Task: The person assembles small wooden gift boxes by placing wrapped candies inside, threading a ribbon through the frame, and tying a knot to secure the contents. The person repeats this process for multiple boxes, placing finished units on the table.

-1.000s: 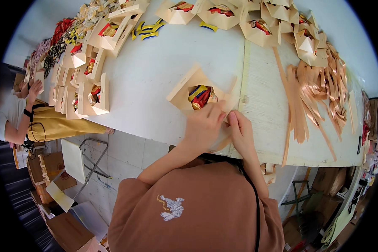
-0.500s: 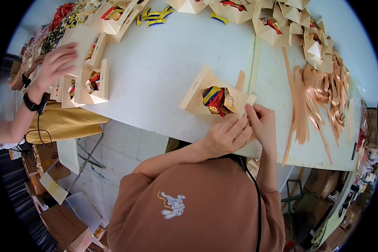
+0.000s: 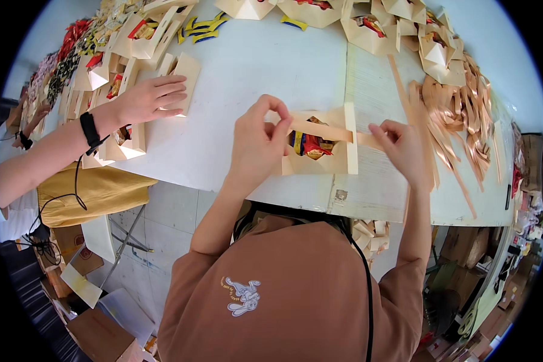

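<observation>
A cream cardboard gift box (image 3: pixel 350 158) stands open in front of me, with red, blue-and-yellow and gold wrapped sweets (image 3: pixel 312 146) inside. A flat copper-coloured ribbon (image 3: pixel 324 130) crosses above the sweets and passes through the slot in the box's right panel. My left hand (image 3: pixel 256 142) pinches the ribbon's left end over the box's left side, hiding that panel. On the right, my right hand (image 3: pixel 402 148) is closed with thumb and finger together on the ribbon's other end, just outside the slotted panel.
Loose copper ribbons (image 3: pixel 455 114) lie in a heap at right. Filled boxes (image 3: pixel 374 30) line the table's far edge, near yellow-and-blue packets (image 3: pixel 205 27). At left, another person's hand (image 3: pixel 154 96) reaches over a box (image 3: pixel 187 75) beside more boxes.
My hands have moved apart, the left now left of the slot. The ribbon has been drawn across the box, which has turned. The other person's hand has moved right with a box.
</observation>
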### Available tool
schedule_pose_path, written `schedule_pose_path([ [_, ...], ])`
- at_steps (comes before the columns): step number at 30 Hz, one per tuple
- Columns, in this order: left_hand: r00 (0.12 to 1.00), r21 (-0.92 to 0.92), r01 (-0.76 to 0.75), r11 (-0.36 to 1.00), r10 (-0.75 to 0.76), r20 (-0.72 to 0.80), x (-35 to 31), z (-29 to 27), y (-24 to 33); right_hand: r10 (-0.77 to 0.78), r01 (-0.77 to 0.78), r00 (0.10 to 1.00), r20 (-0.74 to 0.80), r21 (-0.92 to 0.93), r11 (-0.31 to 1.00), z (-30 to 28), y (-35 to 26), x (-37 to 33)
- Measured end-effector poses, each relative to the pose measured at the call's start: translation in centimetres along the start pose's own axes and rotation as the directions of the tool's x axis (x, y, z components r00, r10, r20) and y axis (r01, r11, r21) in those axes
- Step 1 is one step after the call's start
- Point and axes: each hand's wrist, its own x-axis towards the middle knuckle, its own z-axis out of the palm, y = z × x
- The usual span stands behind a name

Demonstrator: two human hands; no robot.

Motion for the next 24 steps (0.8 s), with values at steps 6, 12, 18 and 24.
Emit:
schedule_pose_path([
  [6,0.998,-0.173,0.062,0.983,-0.065,-0.010,-0.3,-0.6,-0.9,-0.326,0.151,0.911,-0.251,-0.533,0.833,-3.9,5.1,1.1],
  [12,0.999,-0.274,0.006,0.962,0.003,0.033,0.4,0.8,0.6,-0.506,0.522,0.845,-0.176,0.058,0.851,2.6,-8.4,1.6],
  [18,0.953,0.008,-0.205,0.979,0.202,-0.227,-0.5,0.1,-0.6,-0.285,0.154,0.937,0.205,0.490,0.858,4.1,-9.1,3.5],
  [24,0.990,0.246,-0.035,0.969,0.067,-0.121,-5.2,-0.5,-2.9,-0.157,0.116,0.987,0.012,0.622,0.774,4.0,-4.7,1.9],
])
